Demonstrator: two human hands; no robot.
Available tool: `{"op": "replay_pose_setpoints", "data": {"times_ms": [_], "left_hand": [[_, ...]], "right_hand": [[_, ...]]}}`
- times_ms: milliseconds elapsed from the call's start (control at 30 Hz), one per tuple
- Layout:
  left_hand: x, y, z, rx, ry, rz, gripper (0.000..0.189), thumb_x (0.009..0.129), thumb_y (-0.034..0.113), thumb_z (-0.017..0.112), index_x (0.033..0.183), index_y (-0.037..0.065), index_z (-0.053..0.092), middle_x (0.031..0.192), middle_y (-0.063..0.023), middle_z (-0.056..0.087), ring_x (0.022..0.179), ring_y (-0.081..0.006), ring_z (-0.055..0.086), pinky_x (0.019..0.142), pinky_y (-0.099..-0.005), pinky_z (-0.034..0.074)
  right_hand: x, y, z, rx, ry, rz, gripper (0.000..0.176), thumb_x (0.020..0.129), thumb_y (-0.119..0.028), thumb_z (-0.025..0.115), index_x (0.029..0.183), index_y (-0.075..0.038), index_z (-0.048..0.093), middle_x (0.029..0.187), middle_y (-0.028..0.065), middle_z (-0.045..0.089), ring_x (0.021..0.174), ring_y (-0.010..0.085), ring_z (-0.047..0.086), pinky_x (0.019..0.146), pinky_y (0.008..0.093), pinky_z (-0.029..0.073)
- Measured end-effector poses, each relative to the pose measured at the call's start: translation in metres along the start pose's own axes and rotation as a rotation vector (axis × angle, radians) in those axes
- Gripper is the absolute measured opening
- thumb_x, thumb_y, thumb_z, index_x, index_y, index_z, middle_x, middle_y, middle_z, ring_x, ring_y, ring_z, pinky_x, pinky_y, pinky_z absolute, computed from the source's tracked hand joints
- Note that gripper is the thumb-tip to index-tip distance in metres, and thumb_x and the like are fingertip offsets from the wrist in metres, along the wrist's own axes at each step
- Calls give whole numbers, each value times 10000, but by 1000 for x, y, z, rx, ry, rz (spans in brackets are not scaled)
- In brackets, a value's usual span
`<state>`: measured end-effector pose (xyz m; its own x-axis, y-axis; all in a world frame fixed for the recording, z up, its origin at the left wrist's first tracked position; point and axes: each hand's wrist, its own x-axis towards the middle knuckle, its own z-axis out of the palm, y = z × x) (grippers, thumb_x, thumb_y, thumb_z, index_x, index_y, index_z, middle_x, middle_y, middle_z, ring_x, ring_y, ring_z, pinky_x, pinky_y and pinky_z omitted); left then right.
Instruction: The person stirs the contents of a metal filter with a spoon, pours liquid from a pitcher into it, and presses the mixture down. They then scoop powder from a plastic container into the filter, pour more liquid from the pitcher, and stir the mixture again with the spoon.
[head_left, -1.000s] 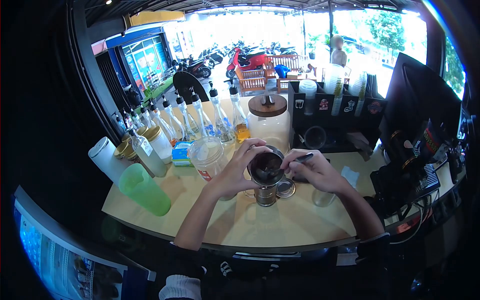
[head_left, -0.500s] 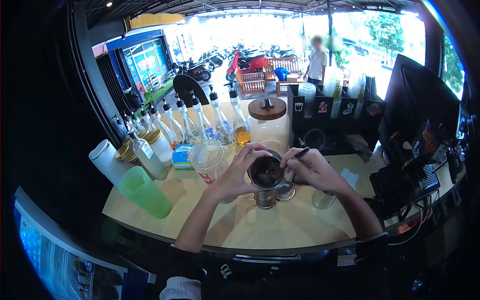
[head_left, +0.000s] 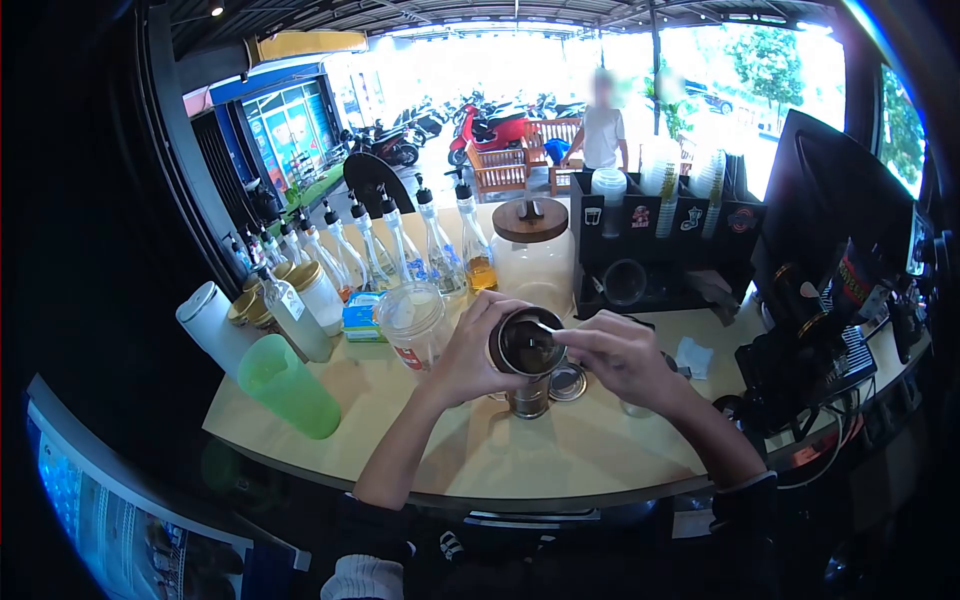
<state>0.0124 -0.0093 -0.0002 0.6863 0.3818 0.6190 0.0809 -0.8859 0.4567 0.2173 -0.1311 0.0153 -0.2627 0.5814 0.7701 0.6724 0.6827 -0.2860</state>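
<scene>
My left hand (head_left: 470,350) wraps around a round metal filter cup (head_left: 526,345) that sits on top of a glass (head_left: 529,397) on the tan counter (head_left: 500,450). My right hand (head_left: 615,355) pinches a thin spoon (head_left: 548,328) whose tip reaches into the cup's dark contents. A metal lid (head_left: 567,381) lies flat on the counter just right of the glass, below my right hand.
A clear plastic jar (head_left: 412,320), a green plastic cup (head_left: 286,385) and a row of pump bottles (head_left: 390,245) stand to the left. A wood-lidded glass jar (head_left: 530,255) and a black cup organiser (head_left: 670,240) are behind. A person stands outside at the back.
My right hand has turned so the spoon's handle no longer sticks up to the right; the spoon now points into the cup. The view shifted slightly, and the person outside moved left.
</scene>
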Motion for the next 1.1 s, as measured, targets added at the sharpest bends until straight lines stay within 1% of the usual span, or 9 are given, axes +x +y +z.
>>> {"op": "replay_pose_setpoints", "data": {"times_ms": [100, 200, 300, 467, 533, 867, 933, 1033, 1100], "left_hand": [[0, 1, 3, -13, 19, 4, 769, 543, 242, 878, 1213, 96, 530, 1127, -91, 518, 1086, -281, 544, 957, -392, 434], [-1, 1, 3, 7, 34, 3, 760, 539, 246, 879, 1202, 96, 537, 1127, -92, 522, 1081, -282, 548, 948, -393, 439], [-3, -2, 5, -2, 52, 19, 765, 529, 253, 881, 1195, 97, 538, 1126, -91, 525, 1078, -287, 550, 941, -397, 440], [-7, -3, 7, 40, 74, 7, 764, 525, 261, 881, 1189, 98, 539, 1128, -89, 525, 1073, -290, 549, 939, -405, 436], [-7, -2, 9, 29, 77, 6, 764, 525, 266, 881, 1188, 100, 540, 1131, -87, 524, 1075, -291, 547, 942, -410, 432], [-8, 3, 13, 108, 104, -37, 803, 512, 265, 883, 1217, 110, 533, 1144, -78, 519, 1109, -301, 525, 970, -422, 400], [-8, 3, 14, 136, 112, -43, 804, 511, 265, 883, 1218, 109, 533, 1145, -79, 519, 1107, -302, 526, 970, -423, 399], [-9, 6, 17, 126, 133, -56, 804, 515, 271, 882, 1218, 106, 529, 1142, -80, 521, 1103, -300, 528, 971, -427, 396], [-10, 8, 18, 142, 142, -80, 799, 520, 268, 881, 1217, 106, 525, 1139, -76, 524, 1104, -294, 529, 973, -427, 393]], "right_hand": [[-5, -1, 3, -175, -49, -227, 350, 760, -59, 704, 1098, -92, 620, 908, 43, 619, 775, 221, 626, 660, 342, 531], [-9, -6, 2, -223, -116, -247, 350, 750, -72, 710, 1085, -77, 611, 892, 43, 610, 782, 218, 623, 661, 336, 527], [-9, -8, 0, -286, -117, -262, 366, 725, -93, 722, 1070, -60, 606, 899, 47, 603, 805, 221, 621, 676, 341, 524], [-17, -5, 4, -258, -134, -253, 408, 693, -94, 722, 1078, -49, 594, 931, 56, 596, 828, 219, 611, 696, 347, 516], [-16, -6, 4, -322, -82, -279, 404, 700, -92, 722, 1079, -45, 590, 921, 58, 595, 816, 220, 608, 686, 346, 513], [-21, -7, 7, -404, -50, -289, 384, 723, -116, 707, 1078, -40, 583, 918, 52, 596, 799, 209, 603, 669, 338, 492], [-22, -8, 7, -322, -57, -296, 381, 731, -56, 721, 1092, -40, 601, 893, 61, 617, 717, 217, 598, 626, 344, 495], [-22, -4, 10, -395, -29, -276, 362, 731, -96, 702, 1071, -43, 590, 922, 50, 599, 769, 201, 590, 660, 335, 488], [-24, -2, 10, -358, -19, -288, 400, 707, -71, 715, 1087, -40, 593, 914, 58, 607, 740, 213, 592, 649, 339, 492]]}}
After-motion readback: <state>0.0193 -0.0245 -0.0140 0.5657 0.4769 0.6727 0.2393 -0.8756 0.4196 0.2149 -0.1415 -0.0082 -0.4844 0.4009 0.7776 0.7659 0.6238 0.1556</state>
